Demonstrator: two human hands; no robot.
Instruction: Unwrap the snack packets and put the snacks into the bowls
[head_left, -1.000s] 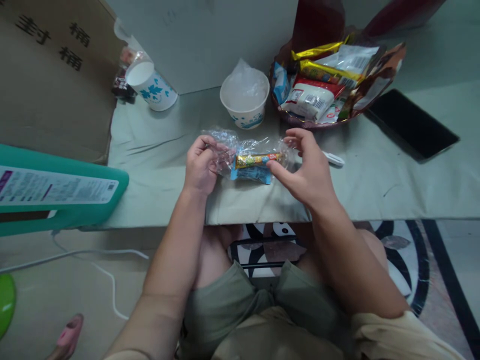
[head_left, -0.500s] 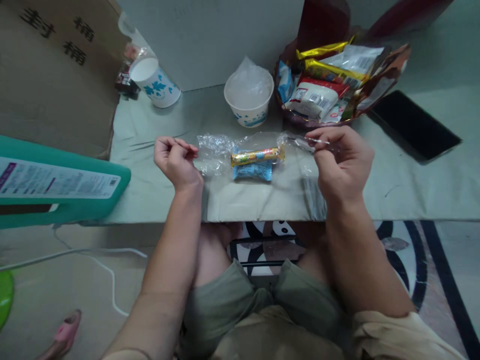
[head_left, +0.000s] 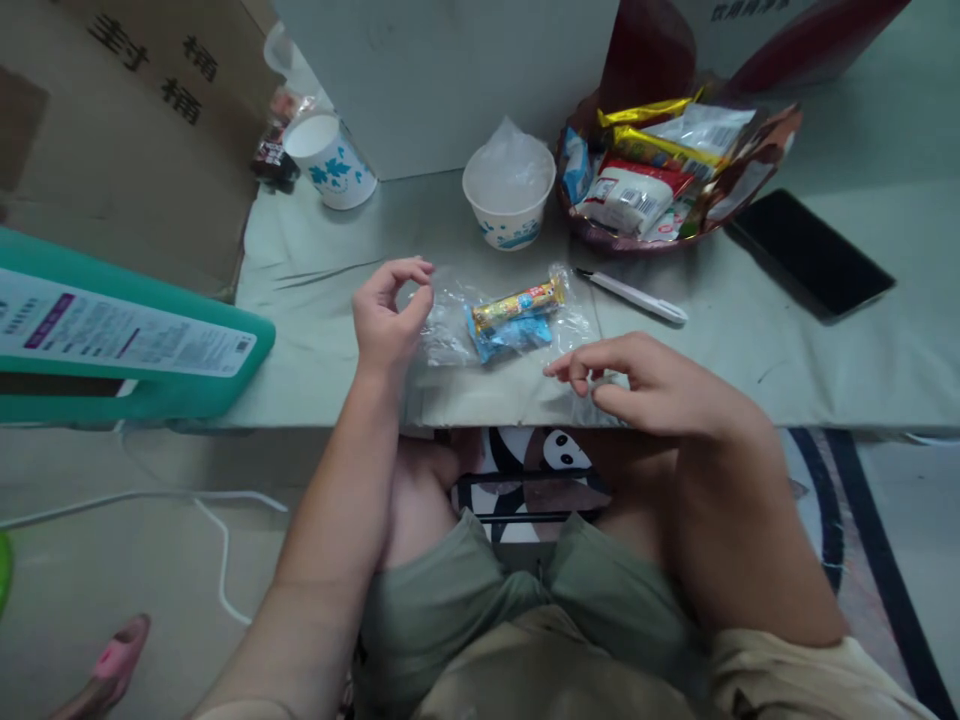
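A clear plastic bag [head_left: 448, 335] lies on the cloth-covered table. With it are a yellow wrapped snack stick [head_left: 517, 304] and a blue wrapped packet [head_left: 512, 337], the stick resting over the packet. My left hand [head_left: 391, 308] is at the bag's left edge, thumb and forefinger curled into a pinch on the film. Over the table's front edge, to the lower right of the bag, my right hand [head_left: 637, 385] has its fingers stretched and apart, with nothing held. A white capped pen or cutter [head_left: 634, 297] lies beyond it.
A basket [head_left: 637, 240] of wrapped snacks stands at the back, beside a black phone [head_left: 817, 252]. Two paper cups, one holding crumpled plastic [head_left: 510, 165] and one tilted [head_left: 341, 175], stand farther left. A green container [head_left: 135, 400] and cardboard box [head_left: 127, 150] flank the left side.
My right hand has let go of the bag's right end and moved down toward me. My left hand has shifted right. The white pen or cutter now shows, and the snack stick is tilted.
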